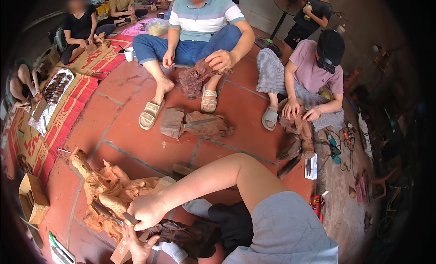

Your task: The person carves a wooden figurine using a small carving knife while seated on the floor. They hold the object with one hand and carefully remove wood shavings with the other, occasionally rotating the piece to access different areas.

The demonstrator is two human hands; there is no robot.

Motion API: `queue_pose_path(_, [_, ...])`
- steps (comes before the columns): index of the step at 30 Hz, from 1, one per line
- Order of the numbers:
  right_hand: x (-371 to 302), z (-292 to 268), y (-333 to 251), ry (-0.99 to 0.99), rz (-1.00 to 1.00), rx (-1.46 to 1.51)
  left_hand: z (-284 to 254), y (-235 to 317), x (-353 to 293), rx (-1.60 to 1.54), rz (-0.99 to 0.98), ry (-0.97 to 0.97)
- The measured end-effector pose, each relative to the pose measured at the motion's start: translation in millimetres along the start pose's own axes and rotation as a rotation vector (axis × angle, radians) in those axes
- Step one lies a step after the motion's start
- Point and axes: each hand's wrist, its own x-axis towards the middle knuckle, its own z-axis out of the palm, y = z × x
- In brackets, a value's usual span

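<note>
Orange-brown carved wooden figure (113, 184): positioned on the red-tiled floor (127, 132), in front of the person, right of the red border of the tan patterned mat (77, 103). Surface: rounded relief with deep, rough folds. Right hand (149, 211): fingers clamped on a dark-handled metal tool (130, 217), whose grey blade slants over the figure. Left hand (137, 246): thumb apart from the fingers, fingers beside the tool; whether they grip it cannot be told. Obstruction: the right forearm crosses above the figure's right end.

Markings: dark handwritten strokes on the squared pale-wood block (121, 253) under the left hand.

Surroundings: an open tan box (42, 213) stands near the mat's lower end. Beyond the figure, a rough brown wood slab (211, 128) lies on the tiles with a flat grey blade across it. A co-worker seated opposite holds a knotty reddish-brown carving (193, 81); another, at right, has both hands on an elongated brown carving (305, 137). A white mug (129, 54) stands by the mat's right edge.
</note>
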Motion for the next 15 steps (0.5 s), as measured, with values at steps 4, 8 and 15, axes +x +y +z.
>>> queue_pose_path(4, [-9.2, 13.6, -1.4, 0.064, -0.24, -0.275, 2.7, -11.6, 0.3, 0.089, 0.064, 0.005])
queue_pose_path(8, [-2.5, 1.4, -0.6, 0.002, -0.103, 0.01, 0.8, -1.2, -1.1, 0.069, 0.059, 0.027])
queue_pose_path(15, [-10.7, 1.5, 1.4, 0.028, -0.216, -0.108, 2.2, 2.6, 1.1, 0.106, 0.041, 0.015])
